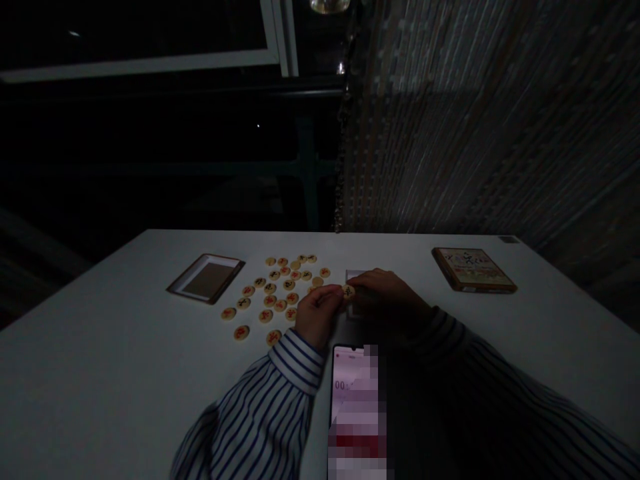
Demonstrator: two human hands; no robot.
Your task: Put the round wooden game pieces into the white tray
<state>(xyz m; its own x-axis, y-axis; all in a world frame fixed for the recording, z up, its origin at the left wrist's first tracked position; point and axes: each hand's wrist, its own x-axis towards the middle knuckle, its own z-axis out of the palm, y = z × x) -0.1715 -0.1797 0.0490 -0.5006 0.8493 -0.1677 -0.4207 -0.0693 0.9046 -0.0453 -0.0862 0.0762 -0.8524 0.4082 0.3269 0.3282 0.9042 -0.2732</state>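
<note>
Between the fingertips of my left hand (319,316) is a round Chinese chess piece (349,292) with a dark character on it. My right hand (387,293) is closed beside it, over a light rectangular tray (354,274); its fingers are in shadow, and whether they also touch the piece or hold something is unclear. To the left of my hands lie several more Chinese chess pieces (270,301), loosely spread, some with red characters, some with dark ones. A few sit partly behind my left hand.
A box lid or shallow box (206,277) rests at the left, and a closed printed box (474,269) at the right. Close to me a lit phone (350,400) lies on the white table (125,373). A bead or string curtain (450,133) hangs behind the far edge.
</note>
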